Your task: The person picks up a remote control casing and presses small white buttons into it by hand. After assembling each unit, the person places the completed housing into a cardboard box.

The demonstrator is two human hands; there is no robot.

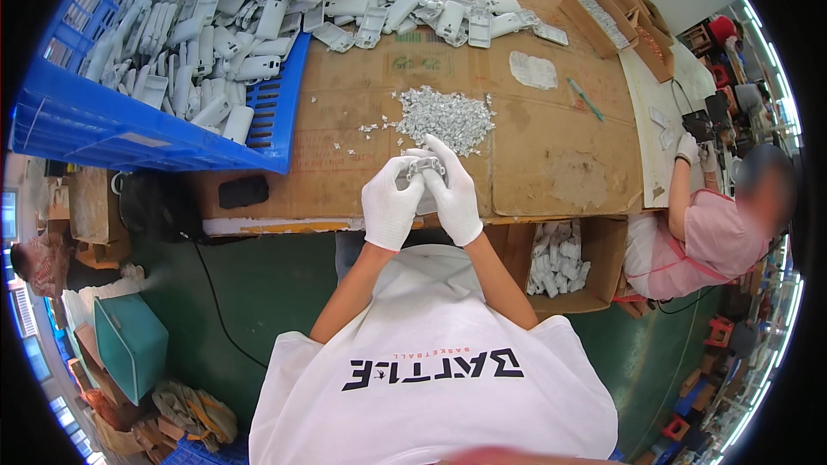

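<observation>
Both my hands wear white knit gloves and meet over the table's near edge. My left hand (390, 205) and my right hand (454, 200) grip a small white plastic housing (425, 169) between them, thumbs pressed on its near end. My fingers cover most of it, so its full shape is hidden. Just beyond my fingertips lies a heap of tiny silvery-white parts (445, 119), with a few strays to its left. Farther back, many loose white plastic housings (392, 13) spread over the cardboard-covered table (345, 120).
A blue crate (155, 133) full of similar housings stands at left. A black pouch (244, 192) lies near the front edge. Below right, a cardboard box (605, 263) holds white pieces. A teal pen (586, 99) and small-parts boxes (603, 17) lie at far right; a gloved co-worker (711, 224) sits there.
</observation>
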